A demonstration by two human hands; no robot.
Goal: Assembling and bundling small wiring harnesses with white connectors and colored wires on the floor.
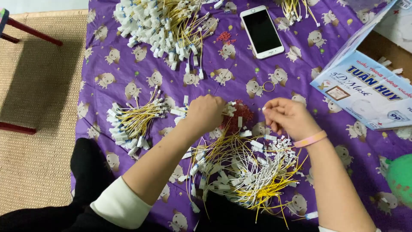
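Note:
My left hand (pixel 205 113) is closed around a small bunch of white connector pieces with yellow wires, just left of a heap of tiny red parts (pixel 241 115). To its right, my right hand (pixel 288 117), with a pink wristband, has its fingertips pinched together; what it pinches is too small to tell. Below both hands lies a loose tangle of yellow wires with white connectors (pixel 242 172). All of this rests on a purple cloth (pixel 141 64) printed with cartoon figures.
A tied wire bundle (pixel 133 124) lies to the left and a large pile (pixel 165 25) at the top. A white phone (pixel 262 31), a rubber band (pixel 269 86), a blue-white box (pixel 365 88), a green object (pixel 401 178) and a woven mat (pixel 38 107) surround the cloth.

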